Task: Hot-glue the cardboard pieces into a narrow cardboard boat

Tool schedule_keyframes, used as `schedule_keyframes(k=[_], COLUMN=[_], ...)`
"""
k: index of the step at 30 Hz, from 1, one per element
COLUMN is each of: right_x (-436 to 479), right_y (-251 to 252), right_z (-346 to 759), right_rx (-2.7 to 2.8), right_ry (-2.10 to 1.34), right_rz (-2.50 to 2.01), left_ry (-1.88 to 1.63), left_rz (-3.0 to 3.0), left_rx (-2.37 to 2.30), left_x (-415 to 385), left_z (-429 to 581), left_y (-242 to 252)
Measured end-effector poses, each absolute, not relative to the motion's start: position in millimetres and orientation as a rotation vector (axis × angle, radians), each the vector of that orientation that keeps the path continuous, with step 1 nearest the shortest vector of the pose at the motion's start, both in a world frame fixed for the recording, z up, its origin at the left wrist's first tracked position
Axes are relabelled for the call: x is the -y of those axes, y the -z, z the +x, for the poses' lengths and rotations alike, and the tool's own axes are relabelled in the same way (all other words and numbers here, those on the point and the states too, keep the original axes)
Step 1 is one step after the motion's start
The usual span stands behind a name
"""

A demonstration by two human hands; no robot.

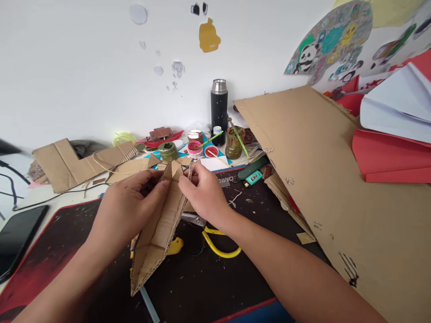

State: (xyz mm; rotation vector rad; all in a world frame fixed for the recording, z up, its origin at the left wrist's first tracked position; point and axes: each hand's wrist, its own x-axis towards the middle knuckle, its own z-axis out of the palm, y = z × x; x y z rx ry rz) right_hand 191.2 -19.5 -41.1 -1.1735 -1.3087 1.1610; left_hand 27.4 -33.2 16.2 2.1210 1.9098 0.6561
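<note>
Folded cardboard trough, held in two hands

Left hand (126, 206): fingers pinching the near-left wall of the cardboard trough (166, 224), close to its far end. Right hand (205, 188): fingers gripping the same end at its right edge. The trough is tilted, open side up, pointed end toward the person, above a dark desk mat (198, 287) on the worktop (40, 194).

Beneath and just beside: yellow-handled scissors (224, 255), partly hidden; one translucent stick (149, 305).

Beyond: green paint jar (168, 153); pink-red paint jar (195, 150); red model boat (158, 143); black vacuum flask (219, 110), upright by the wall.

Right: large cardboard sheet (336, 179), slanted. Left: black smartphone (20, 240).
</note>
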Motion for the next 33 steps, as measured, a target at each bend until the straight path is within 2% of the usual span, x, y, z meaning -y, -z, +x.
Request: schedule_keyframes(k=[33], right_x=[16.7], right_y=[49.5], right_z=[190.7], right_rx=[1.473], right_ry=[-1.093], right_rz=[-1.267], left_ry=[-0.436], left_rz=[2.209], left_rx=[-1.842], left_x=[28.6], left_z=[23.1], left_y=[-11.2])
